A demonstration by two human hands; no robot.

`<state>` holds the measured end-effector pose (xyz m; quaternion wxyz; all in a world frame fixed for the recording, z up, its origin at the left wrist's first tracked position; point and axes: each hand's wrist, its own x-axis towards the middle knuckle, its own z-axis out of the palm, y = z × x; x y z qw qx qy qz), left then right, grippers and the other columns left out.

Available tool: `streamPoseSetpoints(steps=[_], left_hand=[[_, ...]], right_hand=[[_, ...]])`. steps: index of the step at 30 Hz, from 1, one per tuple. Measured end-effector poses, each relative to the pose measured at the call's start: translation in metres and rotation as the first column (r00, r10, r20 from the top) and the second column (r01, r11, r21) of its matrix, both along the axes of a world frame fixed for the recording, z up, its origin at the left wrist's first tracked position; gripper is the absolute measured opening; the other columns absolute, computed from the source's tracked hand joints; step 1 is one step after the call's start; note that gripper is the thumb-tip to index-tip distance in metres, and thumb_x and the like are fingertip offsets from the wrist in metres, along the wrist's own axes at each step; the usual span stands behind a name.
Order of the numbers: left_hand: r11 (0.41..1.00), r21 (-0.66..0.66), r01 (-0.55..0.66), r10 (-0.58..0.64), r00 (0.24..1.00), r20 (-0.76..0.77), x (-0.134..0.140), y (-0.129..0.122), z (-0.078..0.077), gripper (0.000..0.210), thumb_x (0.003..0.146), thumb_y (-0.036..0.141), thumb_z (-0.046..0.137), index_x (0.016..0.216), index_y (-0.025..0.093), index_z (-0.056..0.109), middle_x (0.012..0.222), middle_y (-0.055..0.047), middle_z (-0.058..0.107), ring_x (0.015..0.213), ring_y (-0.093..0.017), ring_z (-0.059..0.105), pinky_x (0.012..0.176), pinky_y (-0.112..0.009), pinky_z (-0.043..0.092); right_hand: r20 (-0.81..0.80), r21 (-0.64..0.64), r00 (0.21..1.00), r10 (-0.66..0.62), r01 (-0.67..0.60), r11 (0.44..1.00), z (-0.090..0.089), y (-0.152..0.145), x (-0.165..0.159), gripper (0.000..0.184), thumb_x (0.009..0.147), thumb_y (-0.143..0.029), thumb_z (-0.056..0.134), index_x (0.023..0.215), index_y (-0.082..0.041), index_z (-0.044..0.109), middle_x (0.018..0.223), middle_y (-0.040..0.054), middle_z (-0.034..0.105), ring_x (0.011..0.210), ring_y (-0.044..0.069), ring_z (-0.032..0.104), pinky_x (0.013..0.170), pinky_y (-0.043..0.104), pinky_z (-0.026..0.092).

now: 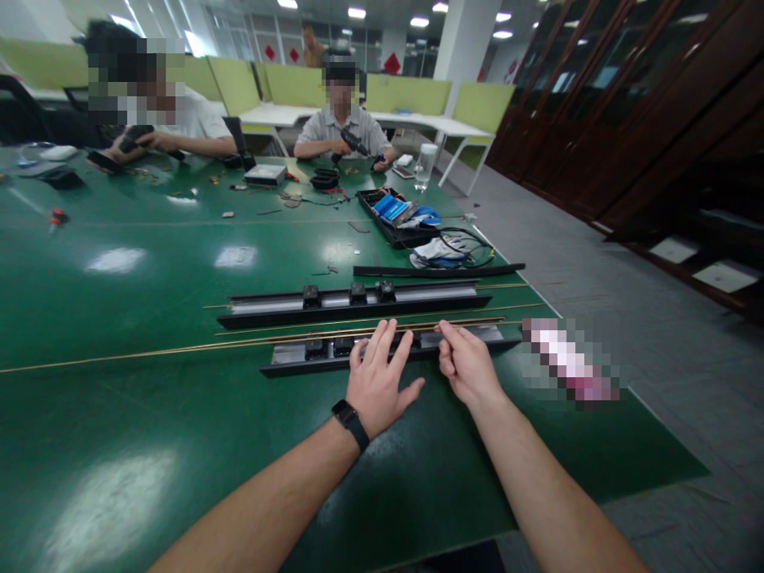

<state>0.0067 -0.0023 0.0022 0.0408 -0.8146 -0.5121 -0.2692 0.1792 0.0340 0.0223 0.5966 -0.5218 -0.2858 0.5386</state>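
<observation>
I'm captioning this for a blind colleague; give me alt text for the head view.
A left hand is spread over thin golden rods while the right hand appears to pinch some, above a black channel on a green table. Two co-workers sit opposite.

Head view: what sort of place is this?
Probably an office doubling as a workshop: yellow-green partitions and white desks stand behind, while the large green table bears thin golden rods.
</observation>
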Motion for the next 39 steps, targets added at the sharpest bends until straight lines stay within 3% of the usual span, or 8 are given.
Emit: streamPoseSetpoints(steps=[39], left_hand=[[1.0, -0.002, 0.007, -0.007, 1.0, 0.004, -0.0004, 0.0, -0.0016, 0.073, 0.087, 0.056, 0.06, 0.15, 0.025, 0.042, 0.164, -0.012, 0.026, 0.151, -0.03, 0.025, 0.113, -0.049, 0.029]], right_hand=[[0.021, -0.014, 1.0, 0.014, -0.014, 1.0, 0.0043, -0.0021, -0.0031, 0.037, 0.072, -0.045, 0.083, 0.082, -0.017, 0.062, 0.048, -0.0066, 0.052, 0.028, 0.003, 0.035, 0.026, 0.014, 0.022]])
